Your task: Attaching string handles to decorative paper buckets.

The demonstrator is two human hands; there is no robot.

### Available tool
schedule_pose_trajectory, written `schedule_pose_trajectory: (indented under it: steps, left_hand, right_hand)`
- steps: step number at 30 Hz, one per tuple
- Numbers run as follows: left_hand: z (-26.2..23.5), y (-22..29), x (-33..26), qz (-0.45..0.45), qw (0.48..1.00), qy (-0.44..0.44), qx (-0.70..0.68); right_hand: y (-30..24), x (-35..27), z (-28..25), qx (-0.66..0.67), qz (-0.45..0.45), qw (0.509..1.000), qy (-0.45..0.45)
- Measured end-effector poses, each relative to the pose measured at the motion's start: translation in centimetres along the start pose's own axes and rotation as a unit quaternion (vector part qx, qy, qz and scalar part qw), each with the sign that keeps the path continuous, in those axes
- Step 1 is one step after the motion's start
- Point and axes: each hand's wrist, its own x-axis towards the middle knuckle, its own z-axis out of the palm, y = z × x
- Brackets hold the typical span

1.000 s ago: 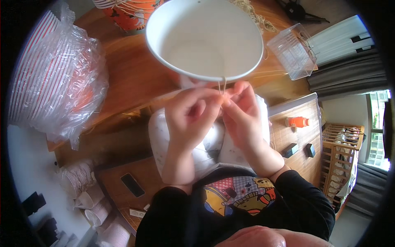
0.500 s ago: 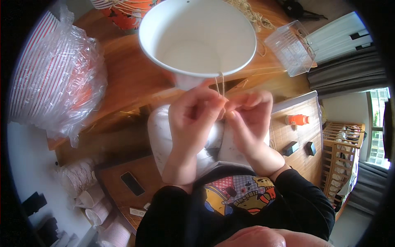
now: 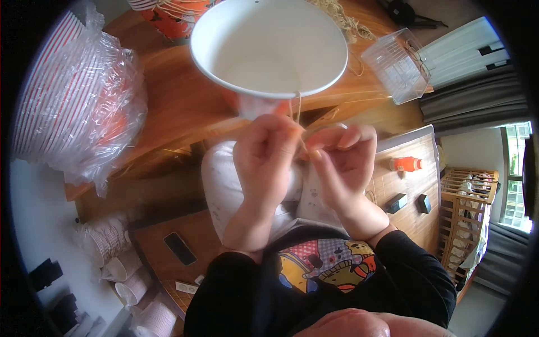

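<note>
A large white paper bucket (image 3: 269, 50) stands at the near edge of the wooden table, its open mouth tilted toward me. A thin beige string (image 3: 298, 104) hangs in a loop from the near rim. Below the rim, my left hand (image 3: 265, 154) pinches the string between thumb and forefinger. My right hand (image 3: 345, 163) is close beside it, thumb and forefinger pinched on the string too, its other fingers curled. The string's ends are mostly hidden by my fingers.
Stacked striped buckets in clear plastic (image 3: 84, 101) fill the table's left. An orange patterned bucket (image 3: 171, 19), a heap of string (image 3: 345, 22) and a clear plastic box (image 3: 397, 66) sit farther back. A phone (image 3: 180, 248) lies lower left, an orange bottle (image 3: 406, 163) at right.
My hands have drawn slightly apart, the right one shifting a little to the right. The bucket's near rim has risen slightly, and the string loop has moved a little left.
</note>
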Motion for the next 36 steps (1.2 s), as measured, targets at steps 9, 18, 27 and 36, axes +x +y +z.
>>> schedule_pose_trajectory:
  steps: [9,18,27,36]
  left_hand:
    - [-1.0,0.0,0.9,-0.019,0.999,0.01,-0.028]
    - [-1.1,0.4,1.0,-0.061,0.995,0.004,-0.074]
    - [-1.3,0.5,0.8,-0.091,0.989,-0.027,-0.117]
    - [0.2,-0.3,0.2,-0.058,0.993,0.025,-0.097]
  right_hand:
    - [0.0,-0.9,-0.2,-0.017,-0.041,0.999,0.029]
    - [0.5,0.6,0.5,-0.038,-0.044,0.998,0.018]
    - [0.8,1.3,0.3,-0.03,-0.051,0.997,0.052]
    - [0.9,1.5,0.4,0.038,-0.024,0.997,0.06]
